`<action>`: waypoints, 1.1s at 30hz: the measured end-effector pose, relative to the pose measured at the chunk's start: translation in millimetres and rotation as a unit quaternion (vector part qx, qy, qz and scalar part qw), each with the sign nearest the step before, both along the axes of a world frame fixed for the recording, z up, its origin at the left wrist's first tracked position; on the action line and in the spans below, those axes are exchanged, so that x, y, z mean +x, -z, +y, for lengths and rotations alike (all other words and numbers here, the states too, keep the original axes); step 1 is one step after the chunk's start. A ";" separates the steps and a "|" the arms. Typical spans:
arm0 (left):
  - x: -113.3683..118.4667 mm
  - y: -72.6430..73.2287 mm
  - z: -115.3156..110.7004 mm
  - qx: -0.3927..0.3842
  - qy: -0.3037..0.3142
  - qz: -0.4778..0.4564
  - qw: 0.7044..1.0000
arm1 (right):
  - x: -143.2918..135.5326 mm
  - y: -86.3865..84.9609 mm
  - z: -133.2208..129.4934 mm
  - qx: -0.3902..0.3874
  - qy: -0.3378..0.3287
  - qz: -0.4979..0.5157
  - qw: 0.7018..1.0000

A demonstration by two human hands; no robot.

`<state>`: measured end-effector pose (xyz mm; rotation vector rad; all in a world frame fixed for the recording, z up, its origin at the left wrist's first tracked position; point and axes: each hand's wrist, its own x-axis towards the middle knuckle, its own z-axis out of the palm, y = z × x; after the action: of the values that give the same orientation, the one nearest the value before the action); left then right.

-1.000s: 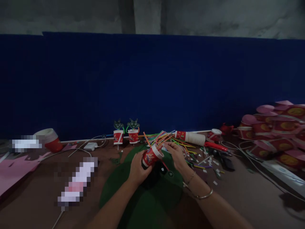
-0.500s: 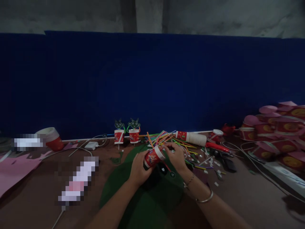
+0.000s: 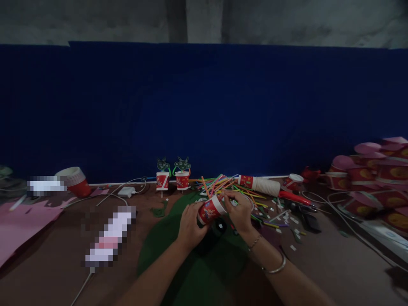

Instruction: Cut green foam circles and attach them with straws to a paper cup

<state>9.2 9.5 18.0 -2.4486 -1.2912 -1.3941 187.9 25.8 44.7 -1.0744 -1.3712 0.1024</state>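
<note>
My left hand [image 3: 191, 228] is wrapped round a red printed paper cup [image 3: 210, 211], which lies tilted with its white rim toward the right. At that rim, the fingers of my right hand [image 3: 239, 212] are pinched together. What they hold is too small and dark to make out. Two orange straws [image 3: 205, 187] show just above the cup. Under it lies dark green cloth or paper [image 3: 159, 242], with a black round object [image 3: 219, 226] close below the cup. Two similar red cups [image 3: 162, 181] with dark animal-face cutouts stand farther back.
Loose coloured straws [image 3: 219, 182] and small scraps spread behind and right of my hands. Nearby lie a stack of paper cups [image 3: 266, 186] and a red-handled tool [image 3: 295, 196]. Cups with pink tops [image 3: 369, 170] pile up at right. Another cup stack [image 3: 78, 182] leans at left, near cables.
The view has shifted slightly, moving everything a little rightward. The cup has turned a bit in my left hand, and my right fingers remain at its rim.
</note>
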 end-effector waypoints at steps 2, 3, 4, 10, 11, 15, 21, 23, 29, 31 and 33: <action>0.6 0.3 -0.5 0.005 0.001 0.002 1.000 | -0.7 -0.4 -0.9 -0.005 -0.005 0.018 1.000; 0.9 0.4 -0.7 0.006 0.002 0.003 1.000 | -1.1 -0.7 -1.4 -0.009 -0.009 0.024 1.000; 1.2 0.4 -0.9 0.007 0.001 0.003 1.000 | -1.5 -1.3 -2.0 -0.012 -0.014 0.030 0.999; 2.0 0.0 -2.1 0.004 0.000 0.006 1.000 | -4.5 -5.3 -5.5 -0.020 -0.029 0.070 0.997; 1.9 -0.2 -2.3 0.003 0.000 0.007 1.000 | -5.1 -5.5 -5.7 -0.023 -0.030 0.079 0.996; 1.4 -1.2 -3.0 -0.004 0.006 0.008 1.000 | -6.9 -6.1 -6.0 -0.036 -0.031 0.105 0.993; 0.8 -0.6 -3.1 -0.005 0.007 0.002 1.000 | -6.5 -9.3 -8.4 -0.038 -0.028 0.079 0.996; 0.8 -0.3 -3.2 -0.007 0.010 0.001 1.000 | -6.0 -10.0 -9.0 -0.034 -0.026 0.066 0.997; 0.8 -0.4 -3.1 -0.006 0.016 0.000 1.000 | -4.7 -10.7 -10.1 0.000 -0.012 0.025 1.000; 0.6 -0.4 -2.7 0.012 0.018 0.006 1.000 | -4.2 -11.5 -11.1 0.001 -0.011 0.017 1.000; 0.5 -0.5 -2.5 0.028 0.020 0.009 0.999 | -3.8 -12.4 -12.1 -0.002 -0.015 0.011 1.000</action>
<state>9.6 7.0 18.5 -2.4588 -1.1894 -1.3954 184.2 13.7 57.1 -1.0530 -1.3685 0.1379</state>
